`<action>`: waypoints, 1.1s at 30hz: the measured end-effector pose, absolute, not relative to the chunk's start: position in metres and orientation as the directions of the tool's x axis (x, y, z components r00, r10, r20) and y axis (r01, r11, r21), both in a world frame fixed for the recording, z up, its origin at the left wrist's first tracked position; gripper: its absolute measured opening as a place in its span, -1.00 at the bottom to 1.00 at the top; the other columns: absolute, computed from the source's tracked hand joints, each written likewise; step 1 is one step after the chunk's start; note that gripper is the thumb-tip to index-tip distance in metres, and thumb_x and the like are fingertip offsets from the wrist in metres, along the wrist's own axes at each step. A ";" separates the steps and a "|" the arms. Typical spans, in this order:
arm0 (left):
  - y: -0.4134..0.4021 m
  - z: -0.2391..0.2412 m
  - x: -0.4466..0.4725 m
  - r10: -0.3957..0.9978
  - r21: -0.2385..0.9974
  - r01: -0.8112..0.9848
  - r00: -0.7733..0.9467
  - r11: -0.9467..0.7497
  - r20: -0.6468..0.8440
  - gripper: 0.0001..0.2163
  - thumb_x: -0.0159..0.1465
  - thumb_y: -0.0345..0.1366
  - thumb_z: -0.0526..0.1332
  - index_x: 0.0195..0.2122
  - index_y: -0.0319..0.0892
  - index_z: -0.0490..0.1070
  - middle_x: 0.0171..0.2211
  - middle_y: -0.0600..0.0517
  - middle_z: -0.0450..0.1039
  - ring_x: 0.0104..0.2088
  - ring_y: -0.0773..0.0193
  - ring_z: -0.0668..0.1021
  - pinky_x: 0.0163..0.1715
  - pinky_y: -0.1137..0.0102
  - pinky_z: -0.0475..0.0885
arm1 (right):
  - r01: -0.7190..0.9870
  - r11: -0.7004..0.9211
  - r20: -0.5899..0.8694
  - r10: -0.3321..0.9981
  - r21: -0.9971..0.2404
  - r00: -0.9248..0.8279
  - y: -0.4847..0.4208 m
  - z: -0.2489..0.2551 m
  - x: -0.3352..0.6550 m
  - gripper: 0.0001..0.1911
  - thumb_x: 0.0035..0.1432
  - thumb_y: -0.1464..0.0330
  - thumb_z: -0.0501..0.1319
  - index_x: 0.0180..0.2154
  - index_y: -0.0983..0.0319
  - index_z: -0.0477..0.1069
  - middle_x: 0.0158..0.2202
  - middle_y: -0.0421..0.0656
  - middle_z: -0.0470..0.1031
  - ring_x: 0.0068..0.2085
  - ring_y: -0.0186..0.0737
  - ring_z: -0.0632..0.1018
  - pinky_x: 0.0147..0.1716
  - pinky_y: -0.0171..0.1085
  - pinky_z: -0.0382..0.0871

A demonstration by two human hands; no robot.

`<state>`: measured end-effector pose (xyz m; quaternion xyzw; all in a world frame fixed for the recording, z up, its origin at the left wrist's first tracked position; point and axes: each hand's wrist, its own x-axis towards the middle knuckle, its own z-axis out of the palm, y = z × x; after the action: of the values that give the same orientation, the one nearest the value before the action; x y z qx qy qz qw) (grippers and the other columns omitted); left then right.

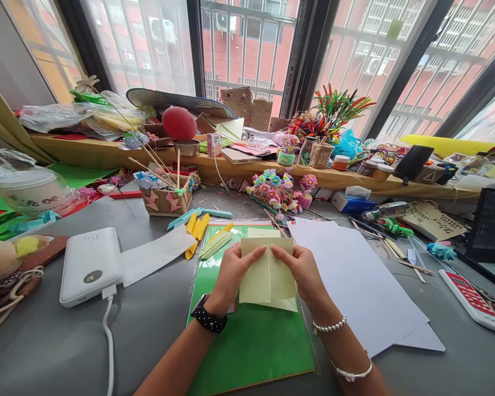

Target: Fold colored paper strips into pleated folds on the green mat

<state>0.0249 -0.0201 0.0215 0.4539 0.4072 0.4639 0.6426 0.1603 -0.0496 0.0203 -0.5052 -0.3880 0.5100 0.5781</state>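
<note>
Between my two hands is a pale yellow-green sheet of paper (267, 278) with a crease down its middle. My left hand (236, 270) grips its left side, thumb lying on the front near the crease. My right hand (306, 268) holds the right side the same way, and its fingers are mostly behind the paper. More pale paper shows beneath the held sheet. All this is above a green sheet pack (251, 349) in a clear sleeve. Folded yellow paper strips (198, 234) and a folded pale green piece (216, 243) rest by the pack's upper left.
A white power bank (93, 264) with a cable stands at left. White paper sheets (346, 275) spread at right, with a red-and-white calculator (472, 300) beyond. Behind are a cardboard box (167, 198) with sticks, crafted flowers (274, 190) and a crowded ledge (239, 168).
</note>
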 end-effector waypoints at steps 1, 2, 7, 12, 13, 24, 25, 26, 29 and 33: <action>-0.020 0.021 0.025 0.964 0.962 -0.224 0.247 0.158 -0.101 -0.66 -0.13 -0.17 0.32 -0.37 -0.31 0.44 -0.42 -0.08 0.50 -0.49 0.25 0.50 -0.52 0.42 0.38 | -0.195 -0.023 -0.060 0.981 -0.981 0.183 -0.049 0.019 0.160 -0.71 -0.20 0.22 0.30 -0.44 0.31 0.43 -0.48 -0.13 0.51 -0.50 -0.23 0.48 -0.54 -0.32 0.33; -0.020 0.021 0.025 0.963 0.961 -0.228 0.251 0.157 -0.098 -0.66 -0.12 -0.18 0.32 -0.37 -0.30 0.44 -0.42 -0.07 0.50 -0.50 0.25 0.50 -0.52 0.43 0.38 | -0.202 -0.019 -0.057 0.982 -0.979 0.182 -0.049 0.018 0.160 -0.71 -0.20 0.23 0.30 -0.43 0.31 0.43 -0.48 -0.13 0.51 -0.50 -0.24 0.48 -0.54 -0.32 0.34; -0.022 0.022 0.027 0.968 0.946 -0.281 0.233 0.162 -0.097 -0.71 -0.09 -0.20 0.31 -0.38 -0.29 0.44 -0.42 -0.04 0.50 -0.53 0.30 0.49 -0.53 0.45 0.37 | -0.314 -0.006 -0.064 0.982 -0.950 0.175 -0.049 0.017 0.155 -0.72 -0.18 0.25 0.29 -0.40 0.31 0.43 -0.49 -0.13 0.51 -0.50 -0.25 0.48 -0.52 -0.32 0.35; -0.022 0.020 0.029 0.968 0.932 -0.317 0.228 0.179 -0.108 -0.69 -0.08 -0.22 0.30 -0.35 -0.30 0.43 -0.36 -0.07 0.49 -0.51 0.30 0.49 -0.51 0.44 0.38 | -0.326 0.003 -0.060 0.981 -0.945 0.185 -0.049 0.017 0.153 -0.71 -0.18 0.25 0.29 -0.40 0.31 0.42 -0.49 -0.14 0.51 -0.51 -0.25 0.48 -0.56 -0.33 0.35; -0.022 0.019 0.028 0.965 0.931 -0.315 0.236 0.184 -0.111 -0.69 -0.08 -0.22 0.30 -0.34 -0.30 0.43 -0.36 -0.07 0.49 -0.50 0.29 0.49 -0.50 0.43 0.39 | -0.317 -0.002 -0.063 0.981 -0.948 0.181 -0.049 0.017 0.154 -0.71 -0.18 0.24 0.29 -0.40 0.30 0.42 -0.49 -0.13 0.51 -0.51 -0.24 0.49 -0.55 -0.32 0.35; -0.019 0.017 0.024 0.962 0.941 -0.280 0.243 0.191 -0.123 -0.70 -0.10 -0.21 0.31 -0.35 -0.26 0.43 -0.38 -0.04 0.50 -0.49 0.27 0.51 -0.50 0.43 0.39 | -0.155 -0.041 -0.066 0.985 -0.987 0.161 -0.046 0.019 0.163 -0.72 -0.23 0.22 0.31 -0.48 0.30 0.46 -0.50 -0.15 0.51 -0.51 -0.27 0.48 -0.56 -0.36 0.32; -0.018 0.015 0.025 0.962 0.942 -0.276 0.247 0.189 -0.121 -0.70 -0.11 -0.21 0.32 -0.36 -0.26 0.43 -0.39 -0.04 0.50 -0.48 0.26 0.51 -0.50 0.43 0.39 | -0.157 -0.042 -0.069 0.983 -0.987 0.170 -0.046 0.018 0.163 -0.73 -0.24 0.22 0.31 -0.48 0.29 0.46 -0.50 -0.15 0.51 -0.52 -0.27 0.48 -0.56 -0.36 0.32; -0.018 0.014 0.026 0.961 0.943 -0.275 0.250 0.186 -0.117 -0.70 -0.12 -0.21 0.32 -0.37 -0.26 0.44 -0.40 -0.03 0.50 -0.48 0.25 0.51 -0.49 0.42 0.39 | -0.165 -0.047 -0.076 0.982 -0.985 0.172 -0.046 0.017 0.163 -0.72 -0.24 0.22 0.31 -0.48 0.29 0.46 -0.50 -0.16 0.52 -0.52 -0.27 0.48 -0.56 -0.35 0.32; -0.018 0.013 0.027 0.970 0.943 -0.288 0.220 0.167 -0.105 -0.72 -0.12 -0.21 0.32 -0.41 -0.26 0.45 -0.45 0.00 0.50 -0.51 0.28 0.50 -0.50 0.43 0.38 | -0.205 -0.071 -0.107 0.979 -0.976 0.172 -0.043 0.014 0.166 -0.71 -0.24 0.23 0.31 -0.45 0.29 0.46 -0.50 -0.15 0.52 -0.52 -0.26 0.48 -0.56 -0.34 0.33; -0.014 0.016 0.021 0.990 0.932 -0.338 0.096 0.127 -0.100 -0.72 -0.14 -0.21 0.33 -0.40 -0.24 0.45 -0.47 0.05 0.50 -0.54 0.35 0.48 -0.53 0.48 0.37 | -0.259 -0.095 -0.171 0.942 -0.961 0.288 -0.037 0.010 0.177 -0.72 -0.29 0.25 0.34 -0.50 0.31 0.45 -0.56 -0.17 0.50 -0.58 -0.28 0.46 -0.61 -0.34 0.32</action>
<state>0.0211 -0.0135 0.0162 0.3942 0.4136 0.5303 0.6264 0.1766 -0.0370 0.0102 -0.5401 -0.3164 0.5056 0.5937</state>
